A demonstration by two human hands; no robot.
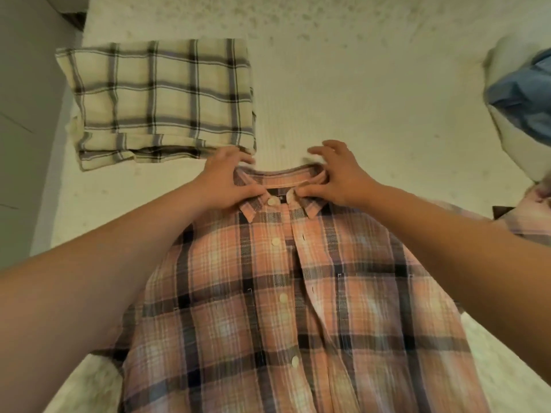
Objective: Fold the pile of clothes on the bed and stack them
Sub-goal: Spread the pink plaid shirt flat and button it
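So the pink plaid button-up shirt [286, 293] is lying face up on the bed [343, 93], collar [277, 186] pointing away from the person. Left hand [229, 177] has a grip on the left collar wing, right hand [337, 174] pinches the right one, thumbs close to the top button [272, 201]. Looks like they're squaring the collar before folding. My tip: tug both wings evenly so the placket stays straight, then smooth outward from the collar before bringing the sleeves in. One cream plaid shirt [161, 99] already sits folded just beyond the collar on the left. The unfolded pile [524, 99] is well off to the right of it.
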